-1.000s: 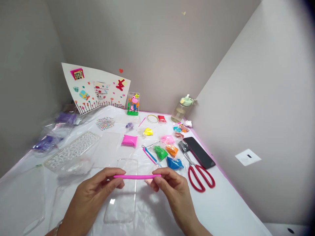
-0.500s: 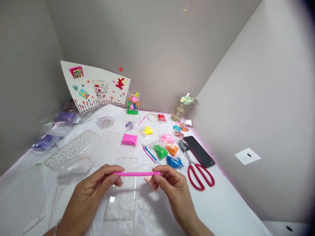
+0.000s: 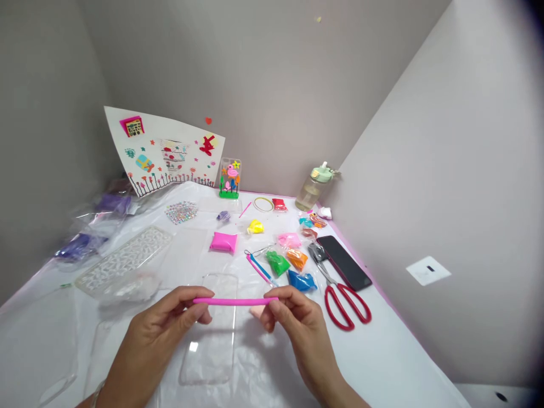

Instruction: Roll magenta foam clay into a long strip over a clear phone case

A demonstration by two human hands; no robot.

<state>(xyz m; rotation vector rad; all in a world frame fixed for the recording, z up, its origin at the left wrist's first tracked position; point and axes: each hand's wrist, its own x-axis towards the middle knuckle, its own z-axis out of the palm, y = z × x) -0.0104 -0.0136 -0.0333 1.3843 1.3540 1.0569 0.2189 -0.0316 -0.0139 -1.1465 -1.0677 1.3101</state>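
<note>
A thin pink clay roll (image 3: 238, 302) is stretched level between my two hands. My left hand (image 3: 170, 323) pinches its left end between thumb and forefinger. At the other end, my right hand (image 3: 293, 323) pinches it the same way. Beneath the roll, a clear phone case (image 3: 208, 357) lies on the white-covered table. A small pale peach piece (image 3: 257, 311) shows partly behind my right fingers. Farther off lies a pink clay packet (image 3: 223, 242). Green (image 3: 277, 263), orange (image 3: 297, 259) and blue clay packets (image 3: 301, 280) lie beyond my right hand.
Red-handled scissors (image 3: 346, 306) and a black phone (image 3: 344, 262) lie at the right. A bottle (image 3: 313, 187) and a decorated phone case (image 3: 230, 178) stand near the wall. A textured white sheet (image 3: 125, 258) and purple packets (image 3: 80, 246) occupy the left, beside a drawn poster (image 3: 170, 153).
The pink roll looks very slightly longer, its ends a few pixels farther apart. Both hands keep their pinch; the other things stay in place.
</note>
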